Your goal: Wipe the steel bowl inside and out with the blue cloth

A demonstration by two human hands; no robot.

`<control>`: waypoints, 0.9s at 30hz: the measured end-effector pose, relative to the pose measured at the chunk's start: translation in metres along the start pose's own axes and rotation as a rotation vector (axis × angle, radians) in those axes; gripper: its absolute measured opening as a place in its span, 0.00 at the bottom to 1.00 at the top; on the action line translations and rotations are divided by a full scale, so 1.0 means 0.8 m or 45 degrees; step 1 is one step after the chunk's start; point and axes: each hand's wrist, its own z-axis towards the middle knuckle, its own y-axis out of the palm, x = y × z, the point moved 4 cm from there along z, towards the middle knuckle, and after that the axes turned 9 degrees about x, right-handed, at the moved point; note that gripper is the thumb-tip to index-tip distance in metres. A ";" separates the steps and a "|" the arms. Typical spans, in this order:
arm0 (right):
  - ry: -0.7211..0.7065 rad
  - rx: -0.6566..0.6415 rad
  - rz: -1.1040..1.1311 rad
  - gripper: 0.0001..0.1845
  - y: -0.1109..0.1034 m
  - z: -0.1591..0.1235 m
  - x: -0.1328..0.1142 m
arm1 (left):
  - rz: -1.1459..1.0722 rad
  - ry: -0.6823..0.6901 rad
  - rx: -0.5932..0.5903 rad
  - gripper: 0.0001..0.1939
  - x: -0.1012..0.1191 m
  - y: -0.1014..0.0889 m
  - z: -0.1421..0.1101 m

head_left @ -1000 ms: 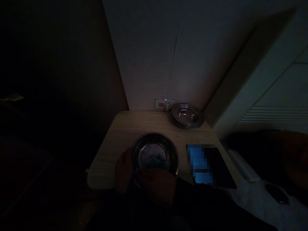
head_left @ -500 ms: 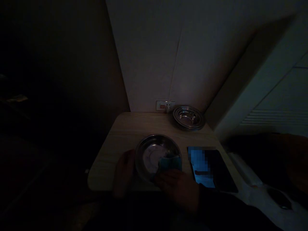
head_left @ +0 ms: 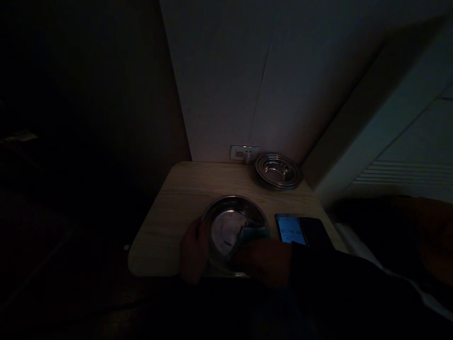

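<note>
A round, shallow stainless steel dish (head_left: 226,229) lies near the front edge of the small wooden table. My left hand (head_left: 194,252) is closed on its left rim, thumb toward the inside. Over the dish's right side, my right hand (head_left: 260,259) presses a teal cloth (head_left: 254,233) against the inner wall. The fingers of that hand are dark and partly hidden under the cloth and hand. Faint marks show on the dish's shiny bottom.
A stack of steel dishes (head_left: 278,172) stands at the table's back right corner. A lit phone (head_left: 290,230) on a dark case lies right of the dish, partly covered by my sleeve. Behind the table (head_left: 177,193), a wall socket (head_left: 244,153) holds a plug. The room is dim.
My right hand and forearm have moved up, now covering the phone's lower part. The cloth is more bunched. My left hand has shifted right and closed on the dish rim.
</note>
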 end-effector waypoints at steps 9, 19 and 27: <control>0.212 0.153 -0.198 0.20 0.015 0.062 0.060 | 0.024 0.031 -0.033 0.19 -0.008 -0.002 0.003; -0.012 0.038 -0.066 0.09 0.021 0.073 0.020 | -0.012 0.010 -0.037 0.20 -0.012 0.003 0.005; 0.442 0.232 -0.197 0.11 0.002 0.077 0.062 | -0.019 -0.042 -0.001 0.22 -0.016 0.006 0.000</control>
